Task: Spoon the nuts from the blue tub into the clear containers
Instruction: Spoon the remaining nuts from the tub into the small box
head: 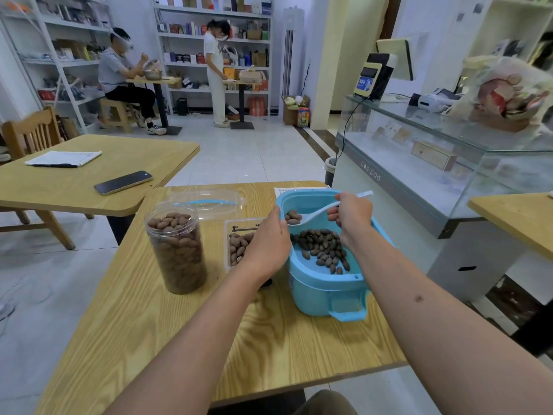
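1. The left hand [266, 244] covers the right part of the shallow clear container [236, 250], so how full it is there cannot be told.
2. The right hand [351, 214] hides the middle of the white spoon [311, 215] handle.
3. The right forearm covers part of the blue tub [326, 289] rim and some nuts [321, 250].
4. The paper [287, 190] behind the tub is mostly hidden.
5. Labels on the far shelves [215, 40] are too small to read.

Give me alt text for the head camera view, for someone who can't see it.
A right hand holds a white spoon of nuts over a blue tub while the left hand grips its rim. Beside it stand a full clear jar and a part-filled clear box.
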